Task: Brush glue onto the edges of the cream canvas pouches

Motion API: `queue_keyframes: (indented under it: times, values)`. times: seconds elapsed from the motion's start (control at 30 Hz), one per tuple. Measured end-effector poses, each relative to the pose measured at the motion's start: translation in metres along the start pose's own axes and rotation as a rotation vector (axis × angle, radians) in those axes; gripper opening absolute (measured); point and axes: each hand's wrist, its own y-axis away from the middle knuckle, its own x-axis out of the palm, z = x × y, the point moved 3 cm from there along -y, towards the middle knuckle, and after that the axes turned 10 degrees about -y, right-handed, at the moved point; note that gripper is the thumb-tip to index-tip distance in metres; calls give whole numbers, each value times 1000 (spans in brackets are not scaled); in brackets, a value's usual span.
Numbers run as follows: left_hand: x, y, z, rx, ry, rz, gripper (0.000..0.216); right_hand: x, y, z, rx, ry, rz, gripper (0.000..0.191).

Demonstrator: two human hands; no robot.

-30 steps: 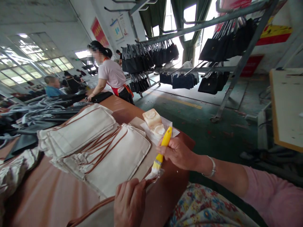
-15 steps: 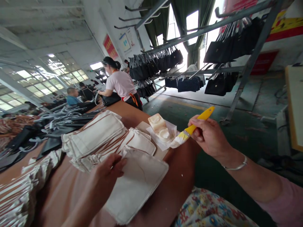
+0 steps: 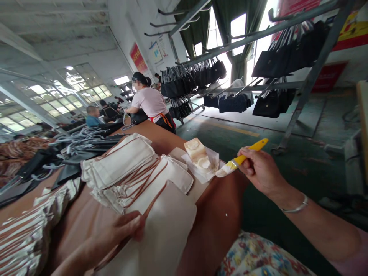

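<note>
My left hand [image 3: 126, 230] is closed on the brown-trimmed edge of a white fabric panel [image 3: 169, 226], which lies slanted at the front of the table. In my right hand [image 3: 260, 168] is a paintbrush [image 3: 243, 156] with a yellow handle; its bristles are coated in white, glue-like stuff. The bristle tip is beside a pale, block-shaped container [image 3: 197, 151] smeared with the same stuff, resting on a white sheet [image 3: 211, 155]. Behind the held panel lie stacks of similar white panels [image 3: 120, 161] with brown strips.
The brown-covered table [image 3: 161, 136] has a row of folded white pieces [image 3: 25, 234] at left and black bags [image 3: 77, 168] with grey handles behind. A co-worker [image 3: 149, 101] stands at the far end. A metal rack [image 3: 301, 88] of black bags stands to the right.
My left hand has moved down and left, and the panel in it has turned so its brown-trimmed edge shows. The brush stays near the container, slightly lower. The view has shifted a little.
</note>
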Motion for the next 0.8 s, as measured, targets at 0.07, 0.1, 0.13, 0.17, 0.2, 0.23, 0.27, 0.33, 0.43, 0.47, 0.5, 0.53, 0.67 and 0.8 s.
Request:
queue_keyframes:
  times: [0.07,0.1,0.13,0.17,0.2,0.23,0.27,0.33,0.43,0.47,0.5,0.53,0.67,0.8]
  values:
    - [16,-15,18,-33,-187,112,45,0,5,-23,58,22,4,20]
    - [24,-24,23,-40,-280,88,40,1,8,-34,90,36,2,22]
    - [30,-33,25,-43,-350,13,37,2,10,-46,123,53,-2,24]
    - [37,-41,24,-41,-390,-53,37,3,12,-56,155,69,-5,26]
    - [46,-48,22,-40,-399,-74,37,5,12,-66,183,85,-2,27]
    - [55,-54,18,-48,-390,-72,39,8,12,-75,204,96,3,30]
    - [64,-59,14,-68,-380,-60,41,11,12,-84,219,105,11,32]
    - [78,-67,4,-104,-363,-38,44,20,8,-99,227,119,31,36]
    - [94,-75,-6,-171,-325,-14,42,33,0,-120,202,178,78,39]
    - [98,-77,-8,-192,-303,-5,40,37,-4,-127,187,220,104,40]
    - [102,-77,-10,-206,-270,8,39,40,-7,-133,169,268,133,40]
    - [105,-77,-12,-206,-224,24,37,43,-10,-139,147,316,157,40]
    - [108,-68,-19,-100,45,92,33,48,-17,-154,75,418,209,38]
    - [104,-50,-28,-41,266,130,44,54,-13,-164,57,467,267,35]
